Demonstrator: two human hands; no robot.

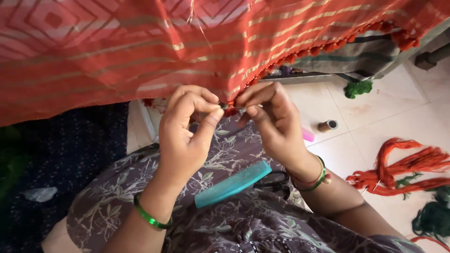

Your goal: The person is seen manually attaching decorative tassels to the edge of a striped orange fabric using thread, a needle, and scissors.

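An orange-red cloth (117,51) with gold stripes hangs across the top, its lower edge trimmed with small red tassels (328,47). My left hand (187,136) and my right hand (272,122) meet at that edge, each pinching a small red tassel (229,111) between thumb and fingers. A thin needle-like piece seems to run between the fingertips, too small to be sure. Both wrists wear green bangles. A teal comb (233,183) lies on my lap, which is covered in floral purple-grey fabric.
Black scissors (276,185) rest on the lap by the comb. On the tiled floor to the right lie a thread spool (327,125), a pink object (308,135), bundles of orange thread (403,168) and green thread (433,218). A dark blue mat (65,150) lies left.
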